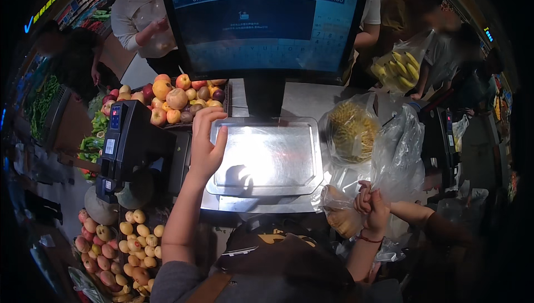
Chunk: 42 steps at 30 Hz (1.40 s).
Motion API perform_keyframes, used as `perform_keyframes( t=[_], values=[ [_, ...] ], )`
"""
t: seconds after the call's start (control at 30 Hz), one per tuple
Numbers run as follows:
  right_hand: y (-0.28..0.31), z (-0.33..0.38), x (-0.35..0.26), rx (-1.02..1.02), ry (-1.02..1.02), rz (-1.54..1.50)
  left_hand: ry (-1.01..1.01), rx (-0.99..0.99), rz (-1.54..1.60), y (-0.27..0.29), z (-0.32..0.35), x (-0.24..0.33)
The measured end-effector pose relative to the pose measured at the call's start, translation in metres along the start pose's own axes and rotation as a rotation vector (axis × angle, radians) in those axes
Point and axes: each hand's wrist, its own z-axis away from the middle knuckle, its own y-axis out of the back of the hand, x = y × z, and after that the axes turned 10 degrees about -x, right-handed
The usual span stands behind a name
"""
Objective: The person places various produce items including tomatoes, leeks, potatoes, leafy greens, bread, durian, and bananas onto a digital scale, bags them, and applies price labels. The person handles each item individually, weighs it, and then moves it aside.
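A person is standing at a shop weighing scale, seen from above. Their left hand (206, 144) is reaching forward with fingers spread loosely open, resting against the left edge of the shiny rectangular steel weighing tray (267, 155), which is lying bare under bright glare. Their right hand (377, 209) is closing tightly around the gathered neck of a clear plastic bag holding pale brownish fruit (340, 214), which is sitting just off the tray's right front corner. Another person's hand (362, 197) is touching the same bag neck from the right. Behind it, a second clear plastic bag with a spiky yellow-green durian (350, 130) is resting beside the tray. A large blue touchscreen (264, 22) is standing upright behind the tray. A black label printer (130, 144) is sitting to the left, with a crate of apples and peaches (178, 100) beyond it. Other shoppers are waiting across the counter, one holding a bag of yellow bananas (397, 69).
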Motion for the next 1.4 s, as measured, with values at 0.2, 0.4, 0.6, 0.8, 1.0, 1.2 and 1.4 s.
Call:
perform_keyframes(
  t=[0.2, 0.4, 0.6, 0.8, 1.0, 1.2, 1.4],
  values=[
    [0.009, 0.005, 0.004, 0.046, -0.089, -0.102, 0.048, -0.447, 0.174, -0.051, 0.036, 0.019],
    [-0.039, -0.004, -0.007, 0.089, -0.322, 0.128, -0.169, -0.970, 0.417, -0.117, 0.046, 0.076],
    [-0.033, -0.008, -0.002, -0.331, -0.179, 0.334, 0.230, -1.423, 0.370, -0.139, 0.054, 0.099],
    [-0.025, -0.013, 0.009, -0.522, -0.161, 0.281, 0.195, -1.256, 0.553, -0.162, 0.103, 0.032],
    [-0.010, -0.009, -0.008, -0.109, -0.083, 0.517, 0.194, -1.235, 0.538, -0.188, 0.078, 0.078],
    [0.026, -0.005, -0.018, 0.001, -0.132, 0.635, 0.402, -1.108, 0.624, -0.228, 0.076, 0.088],
    [0.094, -0.082, -0.090, 0.495, 0.444, 0.600, 0.508, -0.872, 0.647, -0.333, 0.101, 0.061]
  ],
)
